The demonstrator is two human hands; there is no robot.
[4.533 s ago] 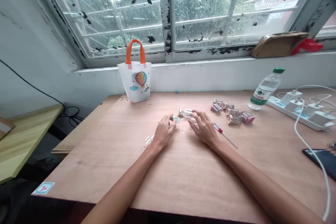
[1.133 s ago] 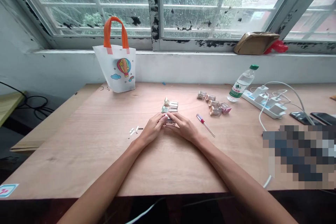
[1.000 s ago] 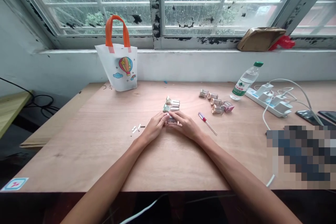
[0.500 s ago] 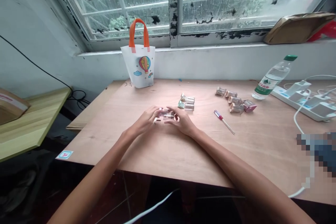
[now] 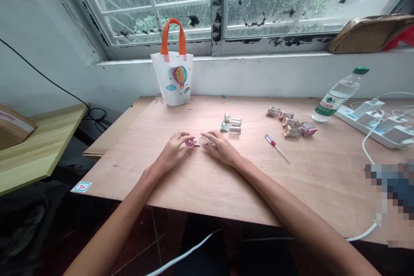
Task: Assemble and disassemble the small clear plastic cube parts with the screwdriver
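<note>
My left hand (image 5: 177, 148) is closed around a small pink plastic head (image 5: 190, 142), which looks like the top of a pencil sharpener. A small dark piece sticks out of it toward the right. Facing it across a narrow gap, my right hand (image 5: 220, 148) grips a clear plastic container (image 5: 205, 140), partly hidden by the fingers. Just beyond the right hand lie two clear sharpeners with pale heads, one cream (image 5: 233, 120) and one mint green (image 5: 231, 129). A screwdriver (image 5: 277, 148) with a red and purple handle rests to the right.
Several clear-bodied sharpeners (image 5: 291, 123) lie grouped at the right. Behind them stand a water bottle (image 5: 339, 95) and a white power strip (image 5: 384, 131) with chargers. A white bag (image 5: 173, 79) with orange handles stands by the wall. The table's front edge (image 5: 207, 217) runs beneath my forearms.
My hands have moved apart a little. The pink head and clear container, close together between my fingers before, are now separate, one in each hand. The view has shifted slightly.
</note>
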